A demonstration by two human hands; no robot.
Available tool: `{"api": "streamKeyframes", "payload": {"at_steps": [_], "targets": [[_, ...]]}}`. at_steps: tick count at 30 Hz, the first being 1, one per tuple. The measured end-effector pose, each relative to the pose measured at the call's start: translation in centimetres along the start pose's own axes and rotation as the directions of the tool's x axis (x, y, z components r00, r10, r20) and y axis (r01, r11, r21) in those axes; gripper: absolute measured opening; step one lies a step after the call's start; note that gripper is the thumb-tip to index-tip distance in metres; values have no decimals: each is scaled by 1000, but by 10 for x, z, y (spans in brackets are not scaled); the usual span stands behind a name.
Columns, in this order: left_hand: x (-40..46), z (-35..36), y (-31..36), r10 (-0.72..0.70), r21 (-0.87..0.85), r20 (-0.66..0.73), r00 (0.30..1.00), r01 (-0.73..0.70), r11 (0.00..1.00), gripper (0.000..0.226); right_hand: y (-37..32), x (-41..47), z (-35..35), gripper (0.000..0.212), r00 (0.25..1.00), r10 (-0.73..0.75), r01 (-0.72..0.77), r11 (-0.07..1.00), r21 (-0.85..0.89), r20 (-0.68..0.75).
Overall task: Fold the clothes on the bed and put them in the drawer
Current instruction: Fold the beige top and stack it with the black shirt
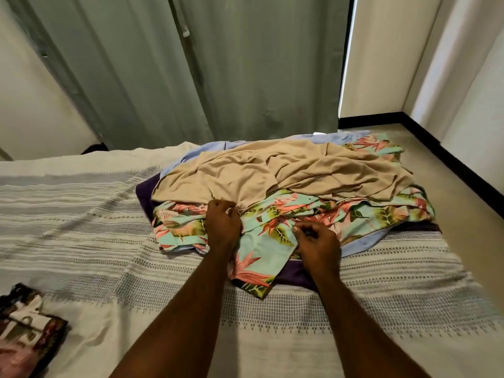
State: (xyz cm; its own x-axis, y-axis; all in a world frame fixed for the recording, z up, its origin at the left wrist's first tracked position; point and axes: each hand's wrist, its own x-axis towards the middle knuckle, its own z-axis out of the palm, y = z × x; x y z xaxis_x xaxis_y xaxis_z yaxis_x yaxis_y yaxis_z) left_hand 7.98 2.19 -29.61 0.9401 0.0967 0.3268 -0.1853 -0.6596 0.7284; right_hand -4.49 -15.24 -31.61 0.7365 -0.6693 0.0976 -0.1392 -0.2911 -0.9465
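- At the near edge of the clothes pile, the left hand [222, 225] has its fingers curled and bunched into the floral shirt [275, 227], just where the beige garment [272, 170] overlaps it; which of the two cloths the fingertips actually pinch cannot be told.
- Just beside it, the right hand [317, 245] has thumb and fingers curled together over the same floral shirt, apparently pinching a fold of it near the placket.
- The floral shirt lies crumpled on the bed [95, 227], one end trailing toward the person between the two forearms; it looks thin, light and limp, so it should lift easily but sag and slide unless taken at collar or shoulder seams.
- The beige garment drapes over the pile's far half; it looks soft and a little heavier, likely to drag when the shirt under it is pulled.
- A purple cloth [294, 276] and a pale blue cloth [362, 241] lie beneath, touching the bedspread.
- A folded dark patterned garment [27, 331] sits well apart at the left corner.
- No brand, label or readable writing shows anywhere.
- No drawer is in view.
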Motion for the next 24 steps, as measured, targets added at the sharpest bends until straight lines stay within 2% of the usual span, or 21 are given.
{"api": "streamKeyframes", "payload": {"at_steps": [4,7,8,10,12,13,16,18,20,22,23,24], "targets": [[-6,-2,-8,52,-60,-77,996,-57,997,11,-3,-3,1,11,997,-24,20,999,47,76],[-7,-3,-11,53,-82,-68,996,-59,995,12,-9,-25,-6,35,963,4,-56,981,185,269],[-7,-4,-8,9,-91,-38,999,-13,996,14,-6,-38,-7,46,943,-13,-49,983,178,332],[-15,-15,13,-73,-143,41,997,78,987,18,-5,-65,-24,63,905,-92,95,995,14,415],[-30,-37,38,-4,-139,85,996,16,990,17,-6,-77,-32,66,905,-151,180,983,-36,398],[-45,-56,47,89,-88,99,991,-80,993,16,-11,-92,-36,67,909,-155,184,982,-39,387],[-96,-95,67,362,129,155,919,-382,915,16,-19,-121,-50,87,940,-124,124,992,21,318],[-152,-120,72,463,46,269,845,-491,870,18,-22,-151,-69,100,958,-77,29,984,174,276],[-204,-136,74,527,-48,454,718,-572,819,26,-20,-182,-89,107,971,-63,13,977,213,230],[-242,-149,77,553,-155,577,601,-584,797,27,-27,-214,-111,95,970,-110,81,987,139,215],[-255,-155,81,560,-249,581,591,-525,813,23,-32,-227,-124,80,954,-148,129,988,88,260],[-264,-159,84,537,-344,559,632,-413,843,20,-34,-236,-135,61,938,-167,147,985,87,304]]}}
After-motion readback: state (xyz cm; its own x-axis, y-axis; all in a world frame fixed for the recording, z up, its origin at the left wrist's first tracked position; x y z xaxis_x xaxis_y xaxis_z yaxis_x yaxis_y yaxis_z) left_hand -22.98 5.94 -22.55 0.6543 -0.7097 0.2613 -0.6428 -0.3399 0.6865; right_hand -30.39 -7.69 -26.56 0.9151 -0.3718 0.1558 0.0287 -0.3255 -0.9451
